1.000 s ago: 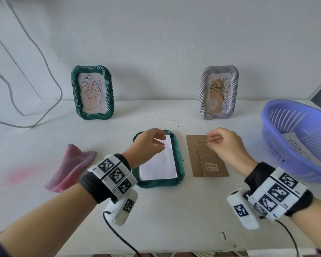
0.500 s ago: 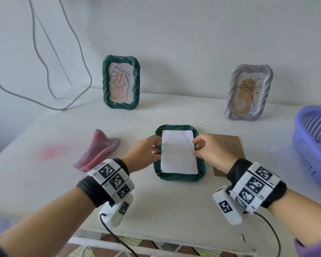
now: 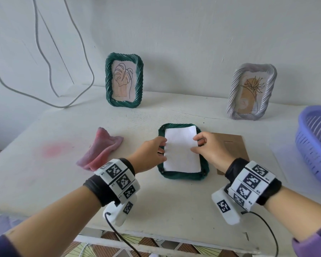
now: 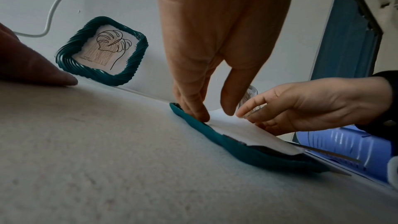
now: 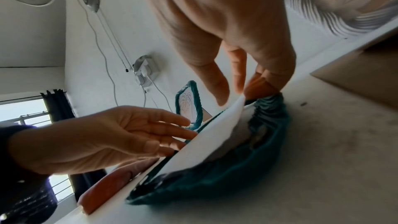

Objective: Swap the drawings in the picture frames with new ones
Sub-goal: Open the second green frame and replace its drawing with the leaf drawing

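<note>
Your right hand (image 3: 209,149) has crossed from the cardboard backing (image 3: 232,145) and pinches the white sheet (image 3: 181,151); your left hand (image 3: 148,154), fingers straight, presses its opposite edge.

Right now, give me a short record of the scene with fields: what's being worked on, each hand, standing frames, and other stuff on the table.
Work piece: dark green ribbed picture frame lying face down on the white table, white paper sheet in its back
Left hand: fingers on the sheet's left edge
Right hand: pinches the sheet's right edge, lifting it
Standing frames: green frame with leaf drawing; grey frame with flower drawing, both by the wall
Other: brown cardboard backing, pink cloth, purple plastic basket
</note>
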The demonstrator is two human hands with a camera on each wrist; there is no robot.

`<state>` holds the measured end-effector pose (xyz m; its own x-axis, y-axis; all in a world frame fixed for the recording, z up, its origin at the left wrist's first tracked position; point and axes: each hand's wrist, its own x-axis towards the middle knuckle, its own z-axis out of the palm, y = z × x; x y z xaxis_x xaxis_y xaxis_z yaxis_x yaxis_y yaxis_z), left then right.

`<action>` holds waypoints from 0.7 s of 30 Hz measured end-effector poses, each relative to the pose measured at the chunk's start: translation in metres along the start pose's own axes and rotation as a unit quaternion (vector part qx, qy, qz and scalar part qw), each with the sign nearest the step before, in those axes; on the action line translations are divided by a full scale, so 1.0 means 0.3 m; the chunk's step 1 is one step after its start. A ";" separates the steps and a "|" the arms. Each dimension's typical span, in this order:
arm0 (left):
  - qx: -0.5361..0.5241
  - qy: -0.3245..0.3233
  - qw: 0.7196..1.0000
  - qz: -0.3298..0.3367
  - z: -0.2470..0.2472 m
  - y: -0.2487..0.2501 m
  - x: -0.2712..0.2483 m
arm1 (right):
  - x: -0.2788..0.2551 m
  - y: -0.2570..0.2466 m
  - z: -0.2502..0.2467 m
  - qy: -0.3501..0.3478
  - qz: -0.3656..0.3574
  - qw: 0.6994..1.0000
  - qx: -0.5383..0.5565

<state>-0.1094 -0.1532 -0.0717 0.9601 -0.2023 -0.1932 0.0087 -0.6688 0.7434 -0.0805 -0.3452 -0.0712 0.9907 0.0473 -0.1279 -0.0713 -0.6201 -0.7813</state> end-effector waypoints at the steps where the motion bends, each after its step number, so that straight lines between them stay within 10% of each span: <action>1: 0.001 0.002 1.000 0.001 0.001 0.000 0.000 | 0.004 0.001 0.001 0.007 -0.004 1.000 0.007; 21: 0.013 0.005 1.000 0.001 0.000 0.001 -0.005 | 0.026 0.012 -0.013 0.051 -0.006 0.998 -0.034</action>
<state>-0.1110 -0.1531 -0.0712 0.9627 -0.1977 -0.1850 -0.0014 -0.6868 0.7269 -0.0725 -0.3501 -0.0728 0.9983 -0.0224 -0.0533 -0.0546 -0.6712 -0.7392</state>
